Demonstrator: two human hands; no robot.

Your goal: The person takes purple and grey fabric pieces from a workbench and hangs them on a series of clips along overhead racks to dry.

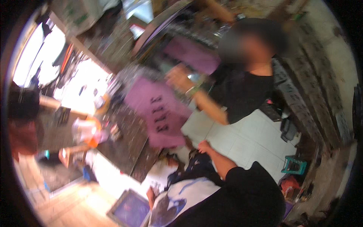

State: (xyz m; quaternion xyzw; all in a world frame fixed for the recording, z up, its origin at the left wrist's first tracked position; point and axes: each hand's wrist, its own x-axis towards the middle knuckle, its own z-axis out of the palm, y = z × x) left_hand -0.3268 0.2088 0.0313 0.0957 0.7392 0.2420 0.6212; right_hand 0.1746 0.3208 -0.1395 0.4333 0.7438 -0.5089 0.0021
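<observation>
My right hand (204, 147) is by my waist, just right of the lower edge of a pink cloth piece (141, 94) with dark printed letters. Its fingers look partly curled but are blurred, and I cannot make out anything in them. Low at my left side, my left hand (151, 196) shows only in part, beside a framed screen (130, 209) with purple mesh; its fingers are too unclear to read. The pink cloth lies on a dark, stained worktable (128, 140). Over its far end reaches a co-worker's hand (179, 78), with a band at the wrist.
A co-worker in a black shirt (242, 94) stands at the right side of the table. Another pink cloth piece (192, 55) lies farther back. White floor tiles (242, 138) stretch between us. A teal stool (294, 165) and long dark boards (302, 87) are at right.
</observation>
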